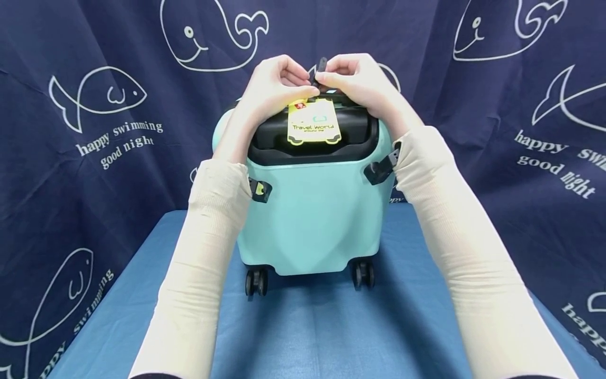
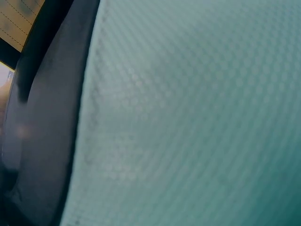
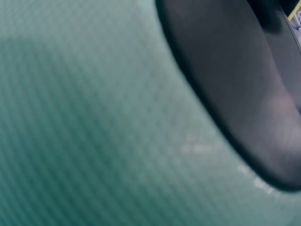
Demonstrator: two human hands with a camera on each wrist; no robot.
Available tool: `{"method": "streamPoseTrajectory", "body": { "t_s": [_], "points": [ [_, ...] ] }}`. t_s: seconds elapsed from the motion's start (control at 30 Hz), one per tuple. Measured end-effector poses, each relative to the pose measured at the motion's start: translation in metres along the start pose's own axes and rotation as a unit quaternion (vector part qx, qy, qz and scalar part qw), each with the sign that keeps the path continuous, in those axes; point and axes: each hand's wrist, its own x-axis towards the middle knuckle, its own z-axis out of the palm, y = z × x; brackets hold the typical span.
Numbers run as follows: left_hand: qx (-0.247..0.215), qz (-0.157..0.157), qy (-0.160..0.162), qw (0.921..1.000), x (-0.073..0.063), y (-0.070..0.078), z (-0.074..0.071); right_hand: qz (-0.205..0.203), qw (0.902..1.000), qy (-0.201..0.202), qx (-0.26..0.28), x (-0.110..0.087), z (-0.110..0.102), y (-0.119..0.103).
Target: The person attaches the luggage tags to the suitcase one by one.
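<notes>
A mint-green suitcase (image 1: 312, 216) stands upright on its wheels, a black panel and handle at its top. From the handle hangs a yellow-edged luggage tag (image 1: 313, 122) printed "Travel World". Over the handle, my right hand (image 1: 357, 79) pinches the black strap (image 1: 323, 64) of the tag between thumb and fingers, its end pointing up. My left hand (image 1: 274, 87) pinches the lower part of that strap, just above the tag. Both wrist views show the textured suitcase shell (image 2: 188, 113) and black panel (image 3: 225, 70) up close; the tag's corner (image 2: 16, 21) appears at upper left in the left one.
The suitcase stands on a blue cloth-covered table (image 1: 303, 326). Behind it and at both sides hangs a navy curtain (image 1: 113, 47) with white whale and fish drawings. Black wrist cameras (image 1: 379, 169) sit close to the suitcase front.
</notes>
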Motion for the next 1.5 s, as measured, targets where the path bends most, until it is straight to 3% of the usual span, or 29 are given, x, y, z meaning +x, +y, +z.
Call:
{"method": "streamPoseTrajectory", "body": {
  "t_s": [0.1, 0.2, 0.33, 0.4, 0.53, 0.67, 0.87, 1.07, 1.2, 1.33, 1.5],
  "points": [
    [-0.001, 0.015, 0.021, 0.9997, -0.001, -0.001, -0.001, -0.013, 0.9999, 0.001, -0.009, 0.001, 0.003, 0.001],
    [-0.002, 0.048, 0.062, 0.9969, -0.004, -0.002, -0.001, -0.02, 0.9997, -0.002, -0.017, 0.002, 0.006, 0.002],
    [-0.011, 0.108, 0.125, 0.9862, -0.01, -0.003, -0.003, -0.016, 0.9993, -0.006, -0.034, 0.002, 0.011, 0.003],
    [-0.013, 0.127, 0.14, 0.9818, -0.014, -0.002, -0.005, -0.011, 0.9991, -0.004, -0.042, 0.001, 0.013, 0.003],
    [0.02, 0.145, 0.128, 0.9809, -0.025, -0.001, -0.012, -0.008, 0.9989, 0.001, -0.046, 0.001, 0.014, 0.003],
    [0.035, 0.187, 0.117, 0.9748, -0.044, 0.002, -0.015, -0.01, 0.9989, 0.001, -0.047, 0.0, 0.013, 0.0],
    [-0.013, 0.283, 0.121, 0.9514, -0.07, 0.004, -0.011, -0.008, 0.9992, -0.002, -0.039, 0.0, 0.013, 0.0],
    [0.04, 0.352, 0.126, 0.9265, -0.089, -0.008, -0.009, -0.011, 0.9996, -0.009, -0.025, 0.002, 0.015, 0.002],
    [0.072, 0.376, 0.115, 0.9165, -0.098, -0.019, -0.005, -0.016, 0.999, -0.006, -0.042, 0.002, 0.016, 0.002],
    [0.091, 0.384, 0.116, 0.9116, -0.103, -0.025, 0.002, -0.025, 0.9977, -0.004, -0.063, 0.001, 0.016, 0.003],
    [0.1, 0.371, 0.129, 0.9142, -0.107, -0.025, 0.007, -0.041, 0.9957, 0.0, -0.083, 0.001, 0.017, 0.003]
  ]
}}
